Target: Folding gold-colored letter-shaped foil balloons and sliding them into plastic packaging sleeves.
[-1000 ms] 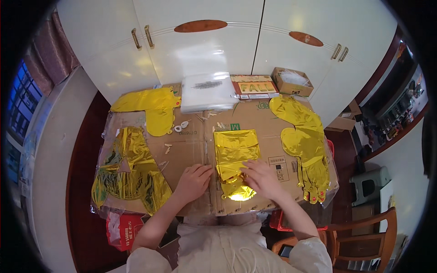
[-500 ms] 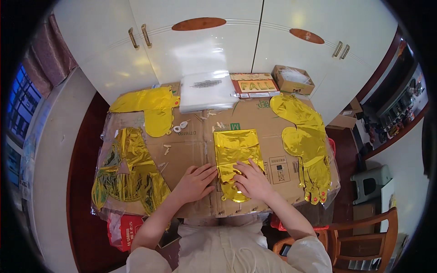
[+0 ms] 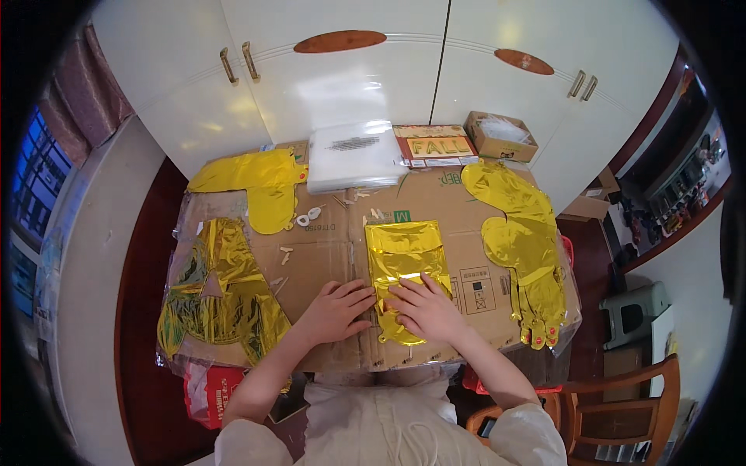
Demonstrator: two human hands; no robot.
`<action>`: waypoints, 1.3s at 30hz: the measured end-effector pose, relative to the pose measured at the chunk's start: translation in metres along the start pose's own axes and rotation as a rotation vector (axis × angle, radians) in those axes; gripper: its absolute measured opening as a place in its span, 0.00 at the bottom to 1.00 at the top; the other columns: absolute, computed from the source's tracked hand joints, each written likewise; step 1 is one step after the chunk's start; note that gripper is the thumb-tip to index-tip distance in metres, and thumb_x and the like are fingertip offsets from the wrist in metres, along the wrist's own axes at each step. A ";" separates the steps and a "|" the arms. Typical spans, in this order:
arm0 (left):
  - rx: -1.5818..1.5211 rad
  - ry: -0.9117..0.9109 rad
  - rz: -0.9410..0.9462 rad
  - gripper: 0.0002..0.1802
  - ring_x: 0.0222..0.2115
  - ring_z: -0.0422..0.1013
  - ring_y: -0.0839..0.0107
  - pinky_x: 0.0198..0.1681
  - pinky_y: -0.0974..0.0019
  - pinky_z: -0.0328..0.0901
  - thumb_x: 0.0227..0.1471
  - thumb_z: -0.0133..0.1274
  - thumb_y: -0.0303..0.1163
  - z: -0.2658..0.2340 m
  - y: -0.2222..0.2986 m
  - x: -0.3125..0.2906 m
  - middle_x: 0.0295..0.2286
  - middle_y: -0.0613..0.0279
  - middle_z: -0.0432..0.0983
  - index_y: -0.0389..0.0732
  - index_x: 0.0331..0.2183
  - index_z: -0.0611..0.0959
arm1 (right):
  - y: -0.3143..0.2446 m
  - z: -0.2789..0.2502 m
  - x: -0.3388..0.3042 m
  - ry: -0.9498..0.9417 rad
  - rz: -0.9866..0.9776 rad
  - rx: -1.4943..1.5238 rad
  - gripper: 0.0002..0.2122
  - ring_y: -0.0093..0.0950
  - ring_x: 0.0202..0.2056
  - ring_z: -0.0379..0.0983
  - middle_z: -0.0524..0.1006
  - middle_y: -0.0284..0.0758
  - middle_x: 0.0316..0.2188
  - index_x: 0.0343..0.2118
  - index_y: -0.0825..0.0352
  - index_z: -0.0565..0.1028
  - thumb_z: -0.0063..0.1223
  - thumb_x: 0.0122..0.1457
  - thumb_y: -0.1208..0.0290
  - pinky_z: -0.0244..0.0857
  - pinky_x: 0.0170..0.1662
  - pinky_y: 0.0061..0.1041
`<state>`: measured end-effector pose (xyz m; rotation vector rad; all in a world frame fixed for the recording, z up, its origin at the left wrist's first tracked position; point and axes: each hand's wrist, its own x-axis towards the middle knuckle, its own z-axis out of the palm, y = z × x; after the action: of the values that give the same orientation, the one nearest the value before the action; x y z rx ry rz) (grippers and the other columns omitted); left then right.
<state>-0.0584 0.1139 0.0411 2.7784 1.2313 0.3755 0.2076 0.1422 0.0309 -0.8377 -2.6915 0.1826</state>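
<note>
A gold foil balloon (image 3: 406, 242), folded into a flat rectangle with a rounded lower end, lies on the cardboard-covered table before me. My right hand (image 3: 426, 308) rests flat on its lower half, fingers spread and pointing up and left. At the balloon's left edge lies my left hand (image 3: 336, 312), fingers stretched out and tips touching the foil's side. Neither hand grips anything. Gold foil balloons (image 3: 522, 241) lie stacked flat on the right. Another flat gold pile (image 3: 270, 190) sits at the far left, and crumpled gold foil balloons (image 3: 233, 287) in clear film are at the near left.
A stack of clear plastic bags (image 3: 353, 159) stands at the back, beside a printed card box (image 3: 435, 145) and a small open carton (image 3: 501, 136). White clips (image 3: 286, 255) and ribbon rolls (image 3: 309, 216) are scattered left of centre. A wooden chair (image 3: 622, 412) is at right.
My right hand has slid slightly left and flattened over the folded balloon. My left hand has barely moved.
</note>
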 end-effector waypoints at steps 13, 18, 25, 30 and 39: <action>-0.026 0.011 0.022 0.26 0.56 0.62 0.68 0.54 0.54 0.58 0.53 0.54 0.47 0.000 -0.002 -0.001 0.52 0.68 0.71 0.46 0.51 0.77 | 0.042 0.004 0.064 0.069 -0.020 -0.109 0.20 0.33 0.64 0.56 0.65 0.33 0.60 0.57 0.59 0.68 0.45 0.62 0.61 0.43 0.66 0.49; -0.055 0.039 -0.025 0.23 0.56 0.62 0.68 0.53 0.50 0.58 0.54 0.53 0.44 0.005 -0.013 0.001 0.53 0.69 0.69 0.49 0.51 0.77 | 0.047 0.023 0.066 0.031 0.027 -0.083 0.22 0.34 0.65 0.53 0.62 0.34 0.63 0.60 0.58 0.64 0.42 0.64 0.61 0.42 0.66 0.49; 0.022 0.047 0.033 0.21 0.55 0.62 0.69 0.52 0.51 0.58 0.54 0.54 0.44 -0.001 -0.026 0.015 0.52 0.71 0.69 0.49 0.49 0.78 | 0.048 0.024 0.066 0.024 0.027 -0.058 0.22 0.33 0.65 0.53 0.62 0.32 0.63 0.61 0.58 0.64 0.41 0.65 0.60 0.42 0.66 0.49; 0.036 0.019 0.038 0.22 0.55 0.61 0.69 0.53 0.51 0.57 0.54 0.53 0.45 0.004 -0.026 0.015 0.51 0.71 0.70 0.49 0.50 0.78 | 0.047 0.025 0.067 0.031 0.026 -0.063 0.21 0.33 0.65 0.54 0.63 0.32 0.62 0.60 0.57 0.64 0.40 0.65 0.60 0.42 0.66 0.49; 0.028 -0.013 0.036 0.25 0.56 0.61 0.68 0.54 0.51 0.56 0.56 0.50 0.48 0.007 -0.009 0.006 0.52 0.68 0.71 0.46 0.51 0.76 | 0.048 0.028 0.067 0.046 0.026 -0.080 0.24 0.33 0.63 0.57 0.64 0.32 0.62 0.59 0.55 0.66 0.45 0.61 0.52 0.43 0.66 0.51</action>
<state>-0.0589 0.1242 0.0336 2.8254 1.1939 0.3457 0.1716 0.2186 0.0116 -0.8889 -2.6611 0.0610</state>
